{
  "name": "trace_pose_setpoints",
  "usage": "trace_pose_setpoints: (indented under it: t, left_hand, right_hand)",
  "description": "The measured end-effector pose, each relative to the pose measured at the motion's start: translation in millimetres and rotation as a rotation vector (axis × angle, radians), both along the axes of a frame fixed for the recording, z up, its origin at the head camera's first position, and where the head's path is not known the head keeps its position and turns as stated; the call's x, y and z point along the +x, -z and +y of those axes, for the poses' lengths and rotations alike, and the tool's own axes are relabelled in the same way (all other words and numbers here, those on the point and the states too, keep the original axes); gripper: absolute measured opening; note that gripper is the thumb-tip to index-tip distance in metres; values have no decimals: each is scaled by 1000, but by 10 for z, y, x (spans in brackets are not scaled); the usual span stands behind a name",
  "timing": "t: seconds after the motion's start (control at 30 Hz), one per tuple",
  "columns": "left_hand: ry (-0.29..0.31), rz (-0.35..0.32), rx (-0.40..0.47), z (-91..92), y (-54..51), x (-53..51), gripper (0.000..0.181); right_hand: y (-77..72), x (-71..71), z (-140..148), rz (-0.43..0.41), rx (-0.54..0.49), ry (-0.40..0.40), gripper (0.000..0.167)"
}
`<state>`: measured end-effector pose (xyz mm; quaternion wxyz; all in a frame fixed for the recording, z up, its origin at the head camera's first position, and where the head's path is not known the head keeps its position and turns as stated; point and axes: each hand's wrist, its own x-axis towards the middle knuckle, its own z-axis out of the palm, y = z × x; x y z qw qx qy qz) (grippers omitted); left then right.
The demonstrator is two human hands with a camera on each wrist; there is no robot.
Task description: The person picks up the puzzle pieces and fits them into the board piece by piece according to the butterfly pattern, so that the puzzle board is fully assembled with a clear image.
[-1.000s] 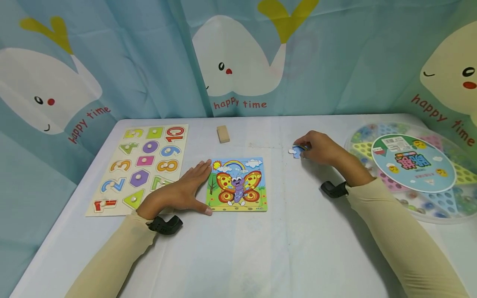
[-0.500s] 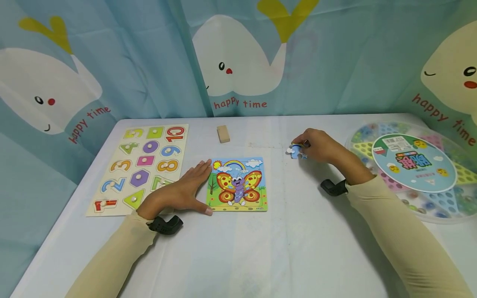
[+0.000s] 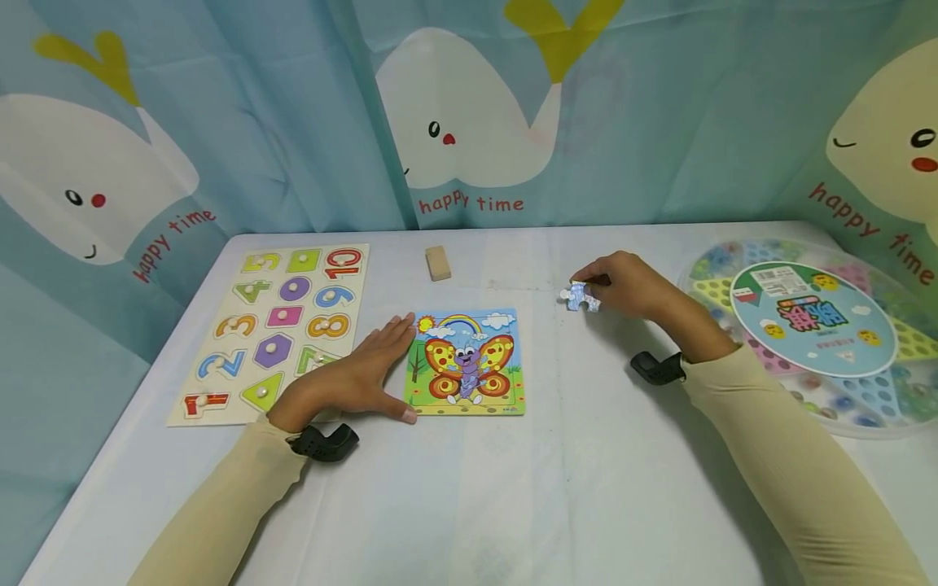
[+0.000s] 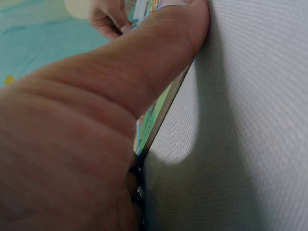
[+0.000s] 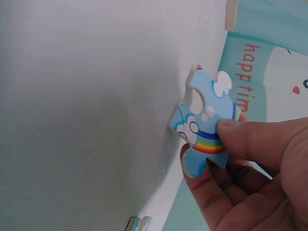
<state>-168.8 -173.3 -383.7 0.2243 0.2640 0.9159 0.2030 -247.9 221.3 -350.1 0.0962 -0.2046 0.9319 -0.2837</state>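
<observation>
My left hand (image 3: 366,370) rests on the table with its fingers straight and thumb spread, along the left edge of a square butterfly puzzle (image 3: 465,362). In the left wrist view the thumb (image 4: 144,57) lies by the puzzle's edge. To the right of that puzzle, my right hand (image 3: 623,285) pinches a jigsaw piece (image 3: 579,297) above the table. In the right wrist view the jigsaw piece (image 5: 211,120) has a light-blue face with white clouds and a rainbow band. The right thumb (image 5: 240,137) presses on that face, and fingers lie behind it.
At the left lies a number-and-shape knob board (image 3: 271,330). A small wooden block (image 3: 438,263) sits near the table's back edge. A large round transparent case (image 3: 813,321) takes up the right side. A whale-print curtain (image 3: 293,122) hangs behind the table.
My right hand has shifted slightly left and tilted the jigsaw piece, so its face shows differently in the head view. My left hand and the butterfly puzzle have stayed in place.
</observation>
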Motion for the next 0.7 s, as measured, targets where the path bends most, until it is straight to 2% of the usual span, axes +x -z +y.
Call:
trace_pose_setpoints:
  t: [0.5, 0.7]
  left_hand:
    - [-6, 7, -10, 3, 28, -4, 124]
    - [-17, 0, 5, 0, 17, -1, 123]
  right_hand:
    - [-19, -3, -167, 84, -37, -22, 24]
    - [-32, -11, -242, 85, -38, -16, 24]
